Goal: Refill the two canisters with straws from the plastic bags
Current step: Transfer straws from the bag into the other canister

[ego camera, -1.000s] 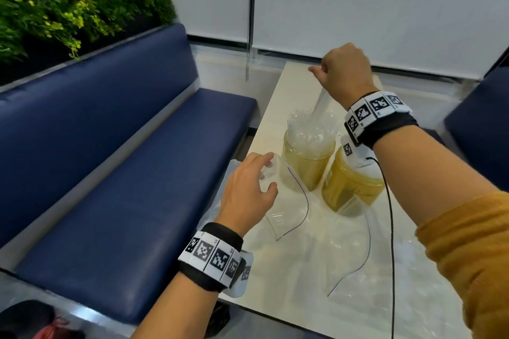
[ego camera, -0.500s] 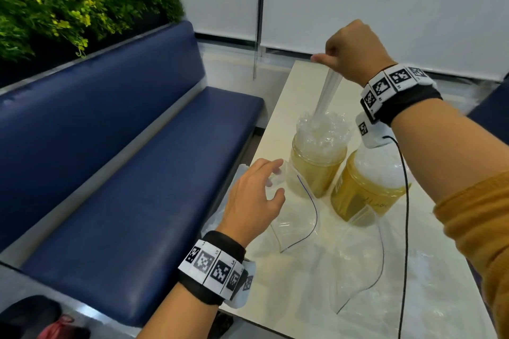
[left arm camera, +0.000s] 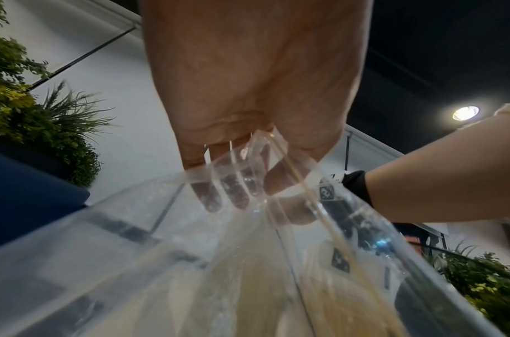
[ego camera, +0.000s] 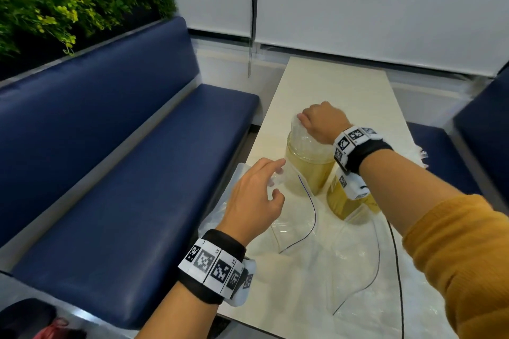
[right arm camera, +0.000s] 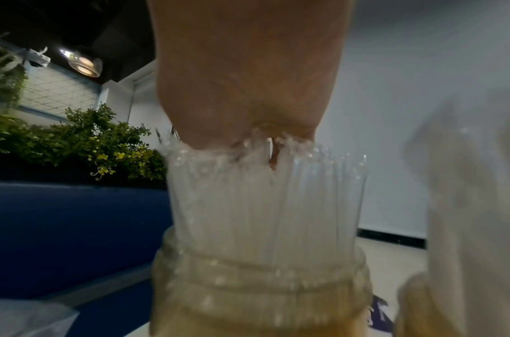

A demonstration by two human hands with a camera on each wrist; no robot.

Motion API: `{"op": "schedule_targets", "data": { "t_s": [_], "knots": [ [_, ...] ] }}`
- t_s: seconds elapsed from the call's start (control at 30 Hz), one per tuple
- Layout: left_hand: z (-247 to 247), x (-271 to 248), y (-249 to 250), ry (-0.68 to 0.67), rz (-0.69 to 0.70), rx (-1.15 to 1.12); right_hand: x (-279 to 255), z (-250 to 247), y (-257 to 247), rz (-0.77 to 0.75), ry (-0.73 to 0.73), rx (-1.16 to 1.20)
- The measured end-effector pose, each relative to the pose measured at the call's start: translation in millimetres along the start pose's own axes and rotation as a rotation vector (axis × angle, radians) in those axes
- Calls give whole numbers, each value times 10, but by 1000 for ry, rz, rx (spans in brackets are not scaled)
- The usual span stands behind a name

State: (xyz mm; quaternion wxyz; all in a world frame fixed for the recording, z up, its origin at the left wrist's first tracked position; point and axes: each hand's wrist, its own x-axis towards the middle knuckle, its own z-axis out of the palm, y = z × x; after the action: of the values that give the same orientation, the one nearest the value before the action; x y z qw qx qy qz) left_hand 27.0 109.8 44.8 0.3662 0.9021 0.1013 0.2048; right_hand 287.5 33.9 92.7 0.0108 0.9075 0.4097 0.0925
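- Work surface: a pale table (ego camera: 330, 85) stands between 2 blue benches. The left bench (ego camera: 115, 168) has green plants (ego camera: 68, 0) behind its backrest.
- Far canister (ego camera: 308, 170): an amber, transparent container, upright on the table. A dense bundle of clear straws (right arm camera: 265, 200) stands in it, and the straw tops rise above the rim.
- Near canister (ego camera: 344, 201): a 2nd amber container, upright, just beside the far one on the person's right. The right forearm and wrist band cover its upper part in the head view.
- Right hand (ego camera: 322, 124): placed on top of the straw bundle in the far canister, palm down. The right wrist view shows the heel of the palm against the straw tops. Whether the fingers are curled round any straws cannot be told.
- Left hand (ego camera: 256, 198): held just left of the far canister, over the near-left part of the table. Its fingers are curled on the edge of a clear plastic bag (left arm camera: 248, 250); the left wrist view shows the film gathered between fingers and thumb.
- Second plastic bag (ego camera: 352, 270): clear, with a dark seal line, lying on the table in front of the near canister.
- Cable (ego camera: 396, 256): a thin black lead runs from the right wrist band down across the table.
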Motion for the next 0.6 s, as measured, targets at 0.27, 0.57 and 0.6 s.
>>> {"op": "schedule_targets", "data": {
  "t_s": [0.27, 0.57, 0.6],
  "knots": [
    [-17, 10, 53, -55, 21, -25, -174, 2, -74, 33, -10, 2],
    [-55, 29, 186, -137, 15, 87, -809, -708, -525, 134, -581, 392],
    [-51, 29, 184, -139, 25, 82, -878, -610, -613, 110, -674, 388]
  ]
}}
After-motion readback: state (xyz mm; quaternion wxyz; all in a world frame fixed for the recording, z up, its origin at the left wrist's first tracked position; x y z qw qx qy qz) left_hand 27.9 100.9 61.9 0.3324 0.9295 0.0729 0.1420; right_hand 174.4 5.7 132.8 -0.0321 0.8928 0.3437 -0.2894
